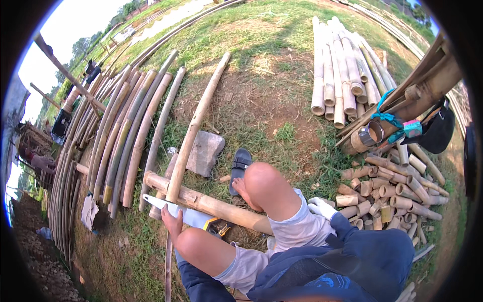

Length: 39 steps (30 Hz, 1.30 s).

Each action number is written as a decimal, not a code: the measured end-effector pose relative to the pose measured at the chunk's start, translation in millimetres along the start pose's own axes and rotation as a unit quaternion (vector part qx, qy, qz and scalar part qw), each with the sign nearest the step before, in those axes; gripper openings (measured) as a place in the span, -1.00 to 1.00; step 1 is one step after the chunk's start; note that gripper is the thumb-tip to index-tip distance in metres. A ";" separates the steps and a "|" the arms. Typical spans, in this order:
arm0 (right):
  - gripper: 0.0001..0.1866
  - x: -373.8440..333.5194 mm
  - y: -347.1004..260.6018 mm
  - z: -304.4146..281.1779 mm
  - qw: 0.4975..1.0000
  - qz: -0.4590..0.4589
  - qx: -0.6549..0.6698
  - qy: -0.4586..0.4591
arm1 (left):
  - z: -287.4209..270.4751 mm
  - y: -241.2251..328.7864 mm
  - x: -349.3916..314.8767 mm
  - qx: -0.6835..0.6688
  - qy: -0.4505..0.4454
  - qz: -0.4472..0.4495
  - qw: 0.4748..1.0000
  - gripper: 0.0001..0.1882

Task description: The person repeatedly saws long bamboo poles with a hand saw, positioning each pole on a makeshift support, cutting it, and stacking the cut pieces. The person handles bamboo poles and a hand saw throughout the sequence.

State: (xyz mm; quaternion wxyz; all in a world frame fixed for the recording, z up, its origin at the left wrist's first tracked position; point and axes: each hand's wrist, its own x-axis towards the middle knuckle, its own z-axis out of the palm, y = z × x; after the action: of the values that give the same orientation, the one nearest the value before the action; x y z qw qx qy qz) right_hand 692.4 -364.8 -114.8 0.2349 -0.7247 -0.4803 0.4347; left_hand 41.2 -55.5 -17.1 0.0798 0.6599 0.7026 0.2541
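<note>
My bare left hand (172, 225) is closed on the pale blade of a handsaw (193, 217), beside my left knee. The saw's yellow and black handle points to the right, partly behind the knee. Just beyond the blade lies a thick bamboo log (226, 207), running crosswise in front of me. Across its left end rests a long bamboo pole (200, 118), stretching away from me. My right hand (322, 207), in a white glove, lies by my right thigh with its fingers stretched out and nothing visible in them.
Long bamboo poles (132, 133) lie in rows at left. Cut tubes (344, 65) are stacked at far right, above a heap of short offcuts (387, 189). A bamboo post (427, 90) leans at right. A stone block (205, 153) and black sandal (240, 168) are ahead.
</note>
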 end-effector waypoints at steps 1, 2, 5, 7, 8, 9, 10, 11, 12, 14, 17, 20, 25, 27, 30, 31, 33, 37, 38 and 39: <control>-0.40 10.6 -21.7 3.3 1.000 0.004 -0.022 0.006 | 8.9 -9.7 26.1 0.005 -0.010 0.009 1.000 0.04; -0.41 17.1 -43.3 -3.4 0.998 0.019 -0.052 0.015 | 31.1 -12.3 47.4 0.002 -0.027 0.016 1.000 0.12; -0.38 62.5 -138.1 -17.4 0.999 -0.002 -0.050 -0.001 | 36.3 -14.0 87.4 0.043 -0.058 -0.043 0.996 0.18; -0.38 78.8 -172.0 -21.1 1.000 -0.010 -0.020 -0.001 | 49.5 19.7 91.0 0.109 -0.143 -0.057 0.982 0.06; -0.38 102.6 -150.1 -13.5 0.997 -0.077 0.002 0.001 | 54.3 63.3 88.8 0.132 -0.235 -0.026 0.963 -0.02; -0.36 136.5 -169.3 -0.3 0.989 -0.067 0.117 -0.060 | 42.9 75.8 89.2 0.106 -0.288 -0.026 0.951 -0.14; -0.38 158.0 -202.3 16.4 0.938 -0.027 0.315 -0.141 | 24.0 73.4 85.4 0.085 -0.336 -0.038 0.937 -0.26; -0.39 176.9 -205.3 28.0 0.889 -0.084 0.413 -0.177 | 17.4 102.5 74.6 -0.009 -0.388 -0.049 0.920 -0.31; -0.39 200.3 -211.8 39.2 0.823 -0.112 0.508 -0.226 | 9.2 134.3 69.7 -0.102 -0.439 -0.060 0.891 -0.35; -0.37 236.9 -290.5 55.3 0.705 -0.113 0.613 -0.337 | -33.5 158.4 76.3 -0.140 -0.441 -0.079 0.883 -0.36; -0.29 262.6 -388.1 68.0 0.654 -0.075 0.637 -0.400 | -99.3 206.9 87.9 -0.243 -0.421 -0.069 0.871 -0.32; -0.33 258.5 -460.6 66.4 0.642 -0.044 0.635 -0.427 | -151.5 289.2 80.1 -0.264 -0.426 -0.044 0.864 -0.35; -0.45 205.2 -508.2 48.3 0.568 -0.061 0.716 -0.402 | -193.5 320.4 60.2 -0.272 -0.395 -0.049 0.876 -0.24; -0.44 181.5 -504.2 36.1 0.570 -0.066 0.721 -0.388 | -210.6 340.6 41.5 -0.253 -0.389 -0.042 0.885 -0.21; -0.43 168.3 -494.1 15.3 0.587 -0.105 0.728 -0.338 | -219.3 370.7 38.6 -0.248 -0.395 0.005 0.885 -0.19; -0.43 164.7 -491.7 4.7 0.595 -0.118 0.729 -0.318 | -219.8 380.0 41.9 -0.244 -0.401 0.026 0.883 -0.18; -0.38 147.3 -491.3 -31.7 0.626 -0.148 0.718 -0.266 | -218.6 397.7 48.9 -0.258 -0.408 0.045 0.875 -0.19; -0.30 147.8 -484.4 -118.0 0.667 -0.215 0.696 -0.159 | -196.4 458.8 67.0 -0.301 -0.426 0.117 0.845 -0.22; -0.29 149.4 -485.9 -144.7 0.673 -0.223 0.693 -0.132 | -187.8 477.5 72.3 -0.334 -0.421 0.136 0.832 -0.25; -0.29 150.8 -486.9 -171.0 0.662 -0.248 0.700 -0.104 | -183.8 502.4 82.3 -0.340 -0.427 0.146 0.825 -0.30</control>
State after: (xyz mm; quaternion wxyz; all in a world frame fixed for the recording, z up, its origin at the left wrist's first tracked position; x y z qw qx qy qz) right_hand 623.4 -7.3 280.9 0.7205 -0.1509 -0.2173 0.6410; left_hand 394.8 -22.3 391.3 0.5530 0.7284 0.3631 0.1784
